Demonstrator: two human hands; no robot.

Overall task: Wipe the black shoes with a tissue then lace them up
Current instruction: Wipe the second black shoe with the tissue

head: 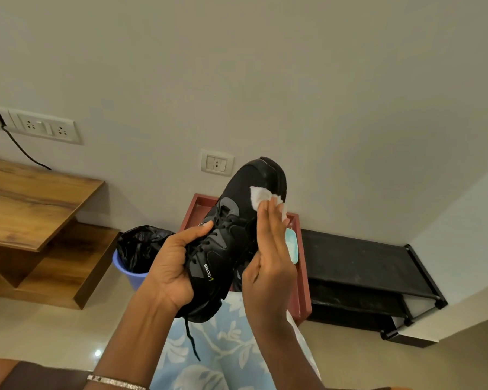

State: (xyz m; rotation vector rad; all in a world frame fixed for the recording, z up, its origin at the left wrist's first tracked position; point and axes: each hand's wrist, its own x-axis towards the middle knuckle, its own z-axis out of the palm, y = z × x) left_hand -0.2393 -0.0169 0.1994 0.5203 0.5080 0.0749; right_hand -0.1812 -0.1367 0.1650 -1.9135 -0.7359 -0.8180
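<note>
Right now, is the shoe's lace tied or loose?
Loose: the lace end dangles free below the black shoe the left hand grips.

Both our forearms rise from below. Our left hand (172,266) curls round the shoe (237,192) at its heel end, thumb on the laces (209,240). Our right hand (268,260) stands edge-on, fingers (271,220) straight and together, pressing the tissue (261,196) to the toe.

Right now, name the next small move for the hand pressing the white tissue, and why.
Probably slide the white crumpled tissue, under the right hand, back along the black lace-up sports shoe toward its laces: it sits only near the toe, while the left hand grips the heel end.
</note>
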